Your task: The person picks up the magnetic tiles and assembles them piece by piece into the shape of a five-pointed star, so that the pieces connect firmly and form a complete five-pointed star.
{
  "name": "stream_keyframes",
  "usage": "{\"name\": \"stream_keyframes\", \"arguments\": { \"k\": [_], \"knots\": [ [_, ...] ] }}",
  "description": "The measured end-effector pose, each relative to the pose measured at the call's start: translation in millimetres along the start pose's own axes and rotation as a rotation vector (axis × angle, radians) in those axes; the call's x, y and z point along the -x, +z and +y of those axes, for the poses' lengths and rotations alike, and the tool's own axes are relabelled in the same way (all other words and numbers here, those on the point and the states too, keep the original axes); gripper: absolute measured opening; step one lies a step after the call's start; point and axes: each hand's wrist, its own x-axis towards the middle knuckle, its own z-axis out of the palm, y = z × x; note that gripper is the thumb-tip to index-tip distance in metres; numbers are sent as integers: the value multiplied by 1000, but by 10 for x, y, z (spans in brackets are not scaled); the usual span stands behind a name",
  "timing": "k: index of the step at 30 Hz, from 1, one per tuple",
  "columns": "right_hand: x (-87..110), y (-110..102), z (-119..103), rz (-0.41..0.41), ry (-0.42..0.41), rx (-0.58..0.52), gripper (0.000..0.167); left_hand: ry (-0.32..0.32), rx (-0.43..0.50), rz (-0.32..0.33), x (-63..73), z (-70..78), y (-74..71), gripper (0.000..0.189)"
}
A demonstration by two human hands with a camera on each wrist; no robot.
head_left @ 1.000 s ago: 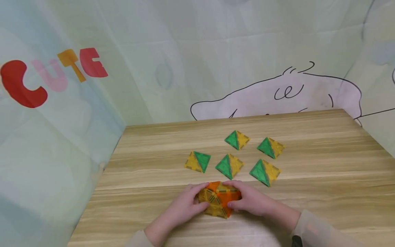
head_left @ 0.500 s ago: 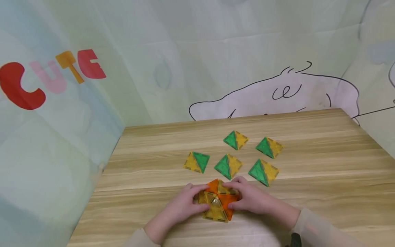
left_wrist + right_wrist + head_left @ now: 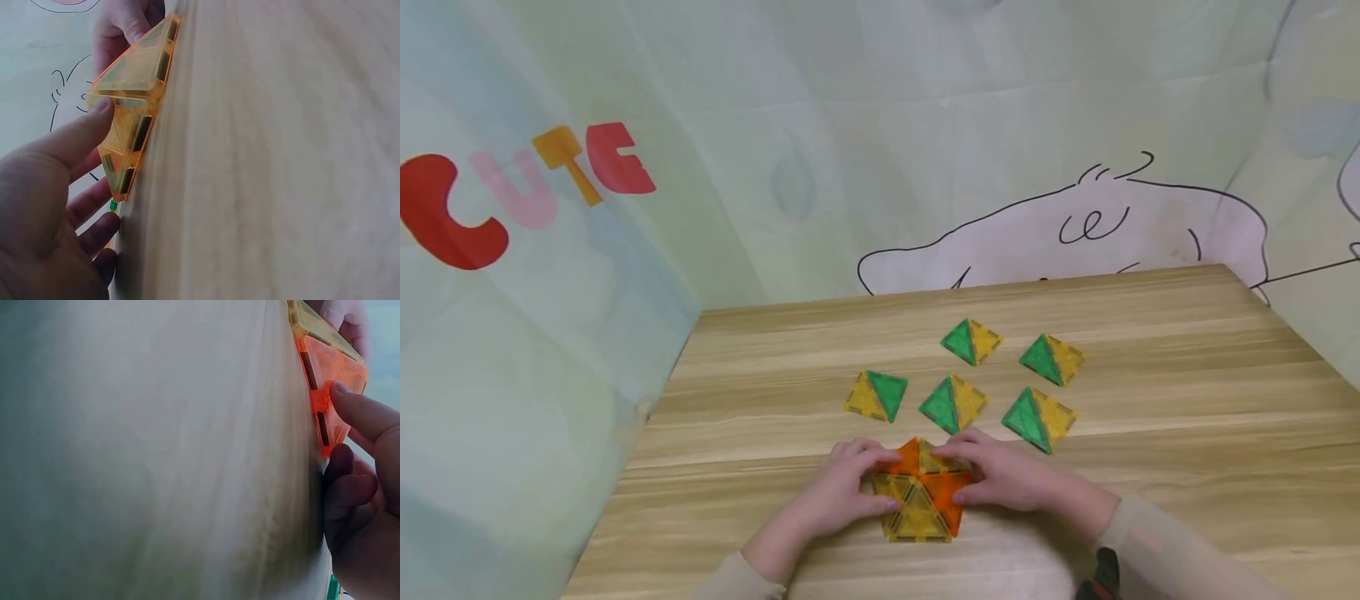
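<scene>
A low peaked form [image 3: 920, 515] of translucent yellow and orange triangular tiles [image 3: 945, 493] is being held apex-up on the desk [image 3: 760, 358].

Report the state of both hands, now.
Left hand: holding the left side of the translucent yellow-and-orange dome of triangular tiles.
Right hand: holding the right side of that same dome.

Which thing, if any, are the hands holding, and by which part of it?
The left hand and right hand hold a yellow-and-orange tile shape by opposite sides: left thumb on a yellow panel, right thumb on an orange panel.
</scene>
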Motion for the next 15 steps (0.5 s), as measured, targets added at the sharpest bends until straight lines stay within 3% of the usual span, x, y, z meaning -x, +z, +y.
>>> {"name": "stream_keyframes", "arguments": {
  "k": [15],
  "knots": [
    [11, -15, -45, -6, 32, -41, 59, -4, -22, 31, -9, 29, 29, 51]
  ]
}}
